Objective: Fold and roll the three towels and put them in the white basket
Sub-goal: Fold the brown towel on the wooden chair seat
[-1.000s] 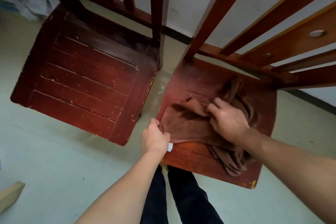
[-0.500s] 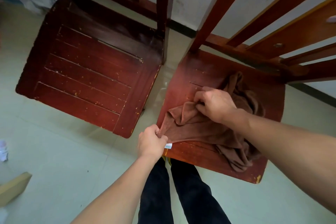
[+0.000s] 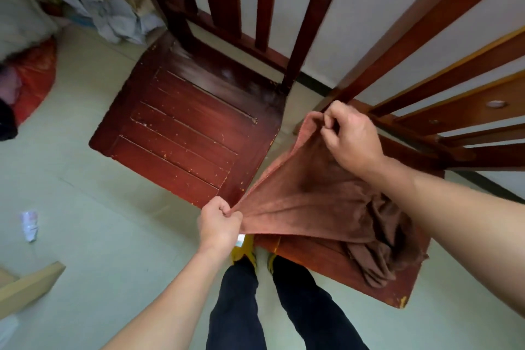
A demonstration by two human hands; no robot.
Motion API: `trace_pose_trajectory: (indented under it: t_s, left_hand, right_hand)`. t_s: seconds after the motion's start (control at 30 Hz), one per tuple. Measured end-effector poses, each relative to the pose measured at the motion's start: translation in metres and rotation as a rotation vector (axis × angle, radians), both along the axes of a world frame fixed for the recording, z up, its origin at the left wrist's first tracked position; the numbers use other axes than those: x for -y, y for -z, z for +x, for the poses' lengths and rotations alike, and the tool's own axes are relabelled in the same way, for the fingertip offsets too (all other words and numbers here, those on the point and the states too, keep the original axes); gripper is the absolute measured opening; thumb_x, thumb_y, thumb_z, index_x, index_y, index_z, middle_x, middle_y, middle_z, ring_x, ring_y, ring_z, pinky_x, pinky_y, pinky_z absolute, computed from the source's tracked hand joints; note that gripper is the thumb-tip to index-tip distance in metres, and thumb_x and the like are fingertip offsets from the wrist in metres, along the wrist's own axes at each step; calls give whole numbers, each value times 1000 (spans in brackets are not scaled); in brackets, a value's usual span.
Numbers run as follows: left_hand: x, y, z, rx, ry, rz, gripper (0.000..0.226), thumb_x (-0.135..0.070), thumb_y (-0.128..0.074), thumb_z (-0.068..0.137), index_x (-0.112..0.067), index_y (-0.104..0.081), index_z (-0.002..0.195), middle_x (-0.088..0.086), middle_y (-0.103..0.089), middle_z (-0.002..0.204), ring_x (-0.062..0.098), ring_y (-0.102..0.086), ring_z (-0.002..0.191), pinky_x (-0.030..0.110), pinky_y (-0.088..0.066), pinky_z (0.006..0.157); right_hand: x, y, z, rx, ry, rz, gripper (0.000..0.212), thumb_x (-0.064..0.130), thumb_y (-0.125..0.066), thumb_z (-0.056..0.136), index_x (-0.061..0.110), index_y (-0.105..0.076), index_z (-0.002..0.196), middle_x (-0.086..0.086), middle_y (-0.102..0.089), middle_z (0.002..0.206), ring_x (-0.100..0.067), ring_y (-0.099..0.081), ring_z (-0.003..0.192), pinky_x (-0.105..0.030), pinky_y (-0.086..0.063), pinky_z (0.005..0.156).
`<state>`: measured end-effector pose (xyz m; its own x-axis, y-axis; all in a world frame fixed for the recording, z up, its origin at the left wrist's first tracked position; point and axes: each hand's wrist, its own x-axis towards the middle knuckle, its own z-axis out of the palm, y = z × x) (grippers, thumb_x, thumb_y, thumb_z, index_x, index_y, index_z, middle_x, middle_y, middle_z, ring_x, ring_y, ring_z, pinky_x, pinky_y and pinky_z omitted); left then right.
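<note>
A brown towel (image 3: 301, 196) is stretched above the right wooden chair (image 3: 335, 264). My left hand (image 3: 218, 224) pinches its near corner by the chair's front left edge, where a small white tag shows. My right hand (image 3: 349, 136) grips another corner, raised higher and farther back. More brown towel cloth (image 3: 380, 247) lies bunched on the right side of that seat, under my right forearm. No white basket is in view.
A second dark red chair (image 3: 184, 133) stands to the left with a bare slatted seat. A heap of cloth and bags (image 3: 93, 6) and a red bag (image 3: 34, 77) lie at the back left. A crumpled wrapper (image 3: 29, 224) and a wooden board (image 3: 25, 284) lie on the floor.
My right hand has lifted a towel corner up and back, pulling the towel taut off the seat. My left hand keeps its pinch on the near corner. The view has shifted right.
</note>
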<state>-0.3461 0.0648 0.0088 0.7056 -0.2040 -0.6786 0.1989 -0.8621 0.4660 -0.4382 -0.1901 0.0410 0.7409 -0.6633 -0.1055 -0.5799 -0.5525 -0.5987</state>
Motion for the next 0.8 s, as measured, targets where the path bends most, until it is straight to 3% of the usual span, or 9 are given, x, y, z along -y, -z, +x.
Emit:
trace_pose_trajectory:
  t_s: [0.13,0.27,0.57,0.63,0.8]
  left_hand:
    - [-11,-10,38,91,-99,-14,10,2,-53,74,-5,-47,71,7,-50,65,24,-44,59,31,-39,55]
    - [-27,-9,91,146,-181,9,10,1,-49,75,-8,-48,70,9,-53,65,27,-49,61,32,-41,57]
    - [-65,11,237,201,-111,174,7,-6,-52,75,-12,-54,71,10,-62,70,35,-57,76,30,-44,66]
    - [-68,17,260,216,-107,193,4,-8,-51,73,-10,-54,73,12,-64,70,36,-59,75,33,-49,69]
    - [-73,41,320,166,-32,263,8,-11,-57,77,-13,-49,75,15,-65,81,36,-58,81,33,-43,68]
  right_hand:
    - [1,-19,58,79,-90,-103,22,2,-59,78,20,-46,76,4,-48,81,-23,-52,81,-34,-42,68]
    - [-9,-15,118,116,-112,-183,10,2,-57,81,11,-53,78,-5,-53,84,-26,-51,84,-32,-39,68]
    - [-32,29,253,44,-125,-216,15,-3,-49,80,7,-59,81,-13,-56,92,-32,-52,87,-41,-46,69]
    - [-38,37,276,34,-142,-222,17,-3,-47,79,7,-61,82,-14,-57,93,-33,-52,89,-40,-46,68]
    - [-46,67,338,-24,-132,-212,21,-5,-46,79,7,-63,86,-15,-55,101,-34,-51,97,-35,-41,67]
